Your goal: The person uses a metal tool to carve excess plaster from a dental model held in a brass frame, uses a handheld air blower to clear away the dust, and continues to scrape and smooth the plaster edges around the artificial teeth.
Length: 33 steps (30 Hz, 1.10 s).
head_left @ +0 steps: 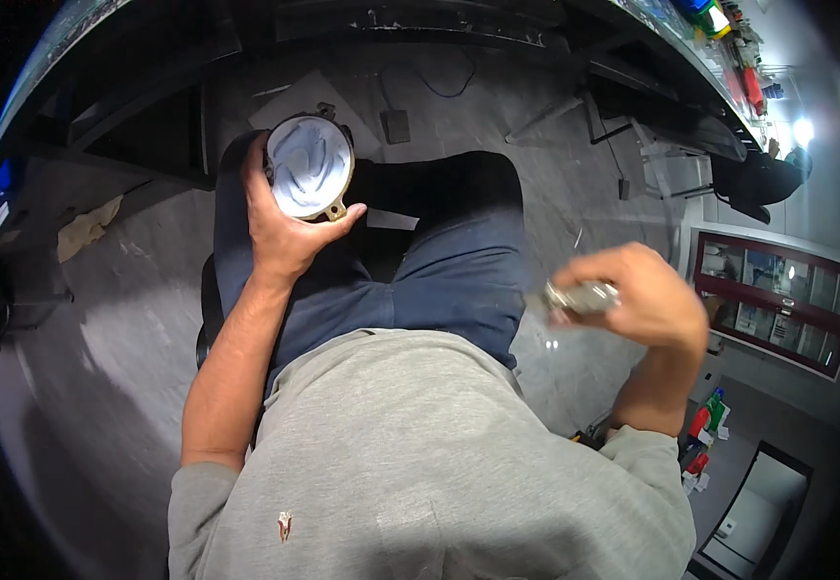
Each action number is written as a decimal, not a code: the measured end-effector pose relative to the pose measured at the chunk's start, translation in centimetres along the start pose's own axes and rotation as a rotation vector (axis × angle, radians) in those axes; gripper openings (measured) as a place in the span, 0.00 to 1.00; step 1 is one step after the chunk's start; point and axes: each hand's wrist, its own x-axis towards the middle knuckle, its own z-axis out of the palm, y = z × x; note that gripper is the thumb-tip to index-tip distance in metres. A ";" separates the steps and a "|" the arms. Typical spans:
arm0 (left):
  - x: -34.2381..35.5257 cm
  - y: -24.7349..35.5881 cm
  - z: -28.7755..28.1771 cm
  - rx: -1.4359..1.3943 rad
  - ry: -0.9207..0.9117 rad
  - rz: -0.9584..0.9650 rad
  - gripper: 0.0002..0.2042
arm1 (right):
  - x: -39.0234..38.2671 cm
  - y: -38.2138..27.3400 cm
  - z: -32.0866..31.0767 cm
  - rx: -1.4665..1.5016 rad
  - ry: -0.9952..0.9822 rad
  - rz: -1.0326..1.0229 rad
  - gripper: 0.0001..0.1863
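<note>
Grey floor [149, 329], streaked with light, spreads around a seated person, with a dark desk [343, 48] arching across the far side. At the left, a torn brown sheet [89, 230] lies on the floor under the desk's left end. Next comes the left hand [287, 237], grasping a round metal part [311, 169] by its rim, fingers around its left side and thumb along the near edge. This part sits above the left thigh, near the knee end of the lap [439, 261]; its pale, smeared inner face is turned up toward the person, and small lugs stand out at its far and near edges. Beyond the lap, a black box [396, 126] with a cable rests on the floor. Just outside the right edge of the lap, the right hand [647, 298] is closed around a silvery object [582, 298], too blurred to identify. Its long axis runs roughly left to right, one end toward the lap. From that grip, the round part lies to the left and farther out, well apart, across both thighs. Farthest right stands a red-framed cabinet [773, 300].
</note>
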 end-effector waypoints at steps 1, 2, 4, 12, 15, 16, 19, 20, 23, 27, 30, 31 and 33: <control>0.1 0.3 -0.1 0.067 0.004 0.065 0.63 | -1.0 0.7 -1.3 0.220 -0.141 -0.132 0.17; 0.0 0.5 -0.1 0.134 0.008 0.130 0.63 | -1.8 0.3 -1.4 0.220 -0.141 -0.127 0.17; -0.7 0.5 -0.1 0.157 0.000 0.169 0.65 | -3.0 -0.5 -0.9 -0.065 0.101 0.305 0.17; -1.2 0.9 0.1 0.149 -0.066 0.353 0.68 | -1.6 0.1 0.7 -0.018 0.227 0.401 0.16; -1.2 0.8 0.3 0.137 -0.117 0.344 0.68 | 0.1 -1.5 1.4 -0.147 0.281 0.488 0.16; -1.4 0.7 0.3 0.142 -0.116 0.344 0.68 | 0.3 -1.3 1.8 -0.145 0.281 0.483 0.16; -1.4 0.5 0.3 0.112 -0.088 0.329 0.67 | 1.0 -0.3 3.1 0.229 0.403 -0.026 0.16; -1.3 0.5 0.3 0.120 -0.086 0.328 0.67 | 1.0 -0.5 3.2 0.231 0.401 -0.033 0.16; -1.3 0.2 0.3 0.144 -0.100 0.313 0.68 | 1.1 -2.7 3.2 0.554 0.341 -0.181 0.19; -1.2 0.1 0.5 0.111 -0.104 0.267 0.67 | 1.9 -4.0 3.3 0.471 0.393 -0.242 0.18; -1.2 0.1 0.4 0.137 -0.090 0.264 0.68 | 2.5 -4.6 3.8 0.266 0.483 -0.241 0.19; -1.3 0.0 0.4 0.139 -0.089 0.265 0.68 | 2.7 -4.9 3.9 0.221 0.485 -0.220 0.20; -1.3 -0.1 0.5 0.122 -0.091 0.255 0.67 | 3.0 -5.2 4.0 0.177 0.489 -0.200 0.21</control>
